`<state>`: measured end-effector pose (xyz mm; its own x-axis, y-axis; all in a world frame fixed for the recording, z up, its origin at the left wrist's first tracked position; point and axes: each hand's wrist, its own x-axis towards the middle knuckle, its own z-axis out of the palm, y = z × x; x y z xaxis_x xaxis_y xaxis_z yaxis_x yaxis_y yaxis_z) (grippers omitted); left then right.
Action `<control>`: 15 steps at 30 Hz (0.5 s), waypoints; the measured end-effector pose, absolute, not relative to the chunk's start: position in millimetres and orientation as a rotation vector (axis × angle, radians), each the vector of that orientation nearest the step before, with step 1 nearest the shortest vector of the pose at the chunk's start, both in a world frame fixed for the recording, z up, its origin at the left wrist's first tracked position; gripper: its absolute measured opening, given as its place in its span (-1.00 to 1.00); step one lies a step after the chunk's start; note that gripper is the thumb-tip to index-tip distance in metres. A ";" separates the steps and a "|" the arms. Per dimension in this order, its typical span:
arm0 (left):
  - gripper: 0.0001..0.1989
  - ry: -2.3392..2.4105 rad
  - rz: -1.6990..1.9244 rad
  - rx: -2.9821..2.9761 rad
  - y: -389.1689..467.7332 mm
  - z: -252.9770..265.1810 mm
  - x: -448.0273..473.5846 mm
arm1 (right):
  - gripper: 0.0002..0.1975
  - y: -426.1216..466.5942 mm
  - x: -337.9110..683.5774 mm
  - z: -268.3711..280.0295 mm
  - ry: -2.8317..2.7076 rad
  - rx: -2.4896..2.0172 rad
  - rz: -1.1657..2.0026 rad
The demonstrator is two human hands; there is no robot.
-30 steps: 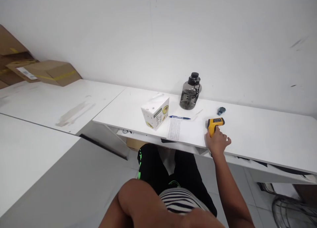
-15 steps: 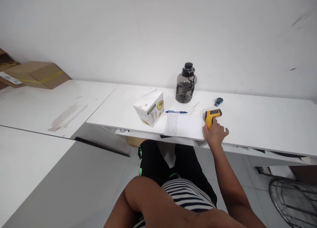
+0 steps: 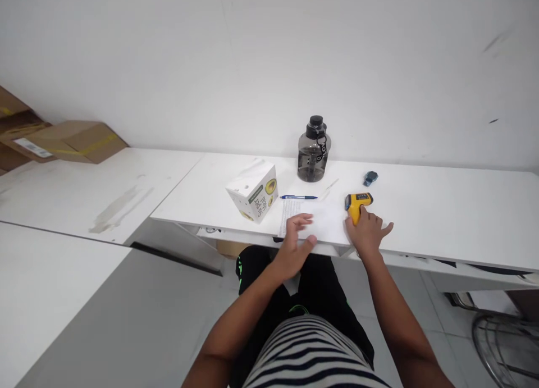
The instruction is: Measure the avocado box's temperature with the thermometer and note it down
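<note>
My right hand is wrapped round the handle of a yellow infrared thermometer, which lies on the white table. My left hand hovers at the table's front edge, over the lower part of a sheet of paper, thumb and fingers apart and nothing in between. Printed text covers the paper's left side, partly hidden by that hand. A blue pen rests just beyond the paper. Left of it stands a white box with avocado pictures.
Behind the pen, a dark see-through water bottle stands near the wall. A blue watch-like item lies beyond the thermometer. Cardboard boxes sit at the far left. A metal wire rack is on the floor at right.
My left hand has come up from near my body to the paper's front edge. The right hand keeps its grip on the thermometer. The view has shifted slightly.
</note>
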<state>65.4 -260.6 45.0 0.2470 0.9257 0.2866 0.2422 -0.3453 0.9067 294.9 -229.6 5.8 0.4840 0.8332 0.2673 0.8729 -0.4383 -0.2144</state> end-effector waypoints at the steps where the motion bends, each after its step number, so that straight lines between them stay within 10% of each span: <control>1: -0.57 1.168 1.143 1.877 -245.8 42.8 56.6 | -0.46 -228.1 296.9 5.4 -1.457 -2.408 -0.164; 15: -0.55 1.572 1.033 2.428 -208.3 -26.7 30.3 | -0.54 -136.5 218.4 47.0 -2.332 -2.028 0.110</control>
<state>30.3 -208.3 -26.7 0.2509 0.8318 0.4951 0.7849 -0.4741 0.3989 218.4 -136.5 47.0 -0.1391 0.9902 -0.0092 0.9867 0.1378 -0.0860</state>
